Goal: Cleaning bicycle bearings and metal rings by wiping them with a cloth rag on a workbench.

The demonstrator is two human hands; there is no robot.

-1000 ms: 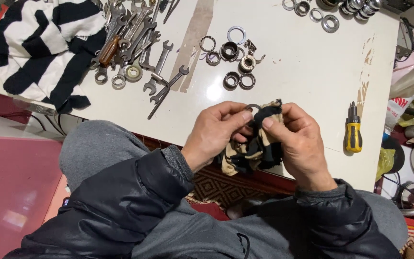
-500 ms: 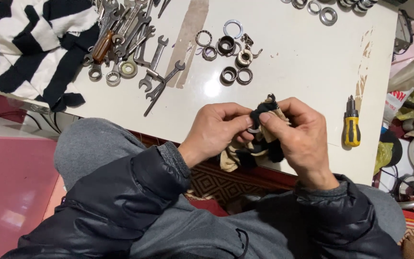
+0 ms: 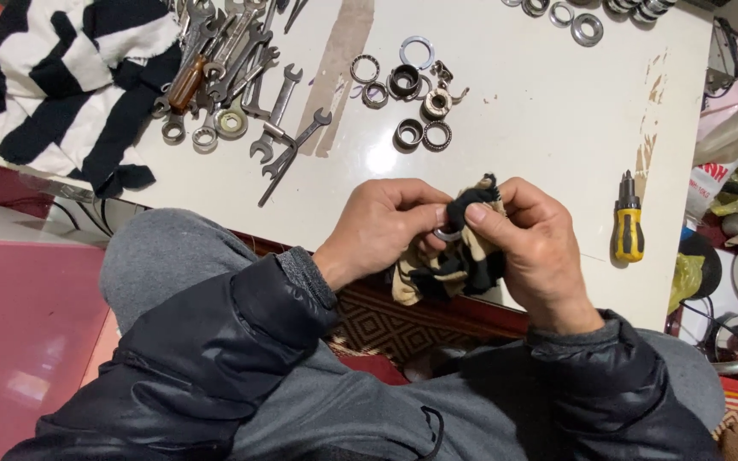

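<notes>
My left hand (image 3: 386,226) and my right hand (image 3: 533,248) meet over the near edge of a white table (image 3: 514,128). Between their fingers is a small metal ring (image 3: 448,232), partly wrapped in a black-and-tan striped rag (image 3: 454,265). The rag hangs down below both hands, and a black tuft of it sticks up above the right thumb. The left fingers pinch the ring from the left; the right hand grips the rag around it. Most of the ring is hidden.
Several metal rings and bearings (image 3: 412,85) lie on the table beyond the hands. A heap of wrenches (image 3: 241,68) and a black-and-white striped cloth (image 3: 61,77) are at the far left. A yellow-handled screwdriver (image 3: 628,229) lies to the right. More rings (image 3: 587,26) sit far right.
The hands stay together on the rag and ring, with the fingers shifting a little around them. The black tuft of rag now stands higher above the right thumb.
</notes>
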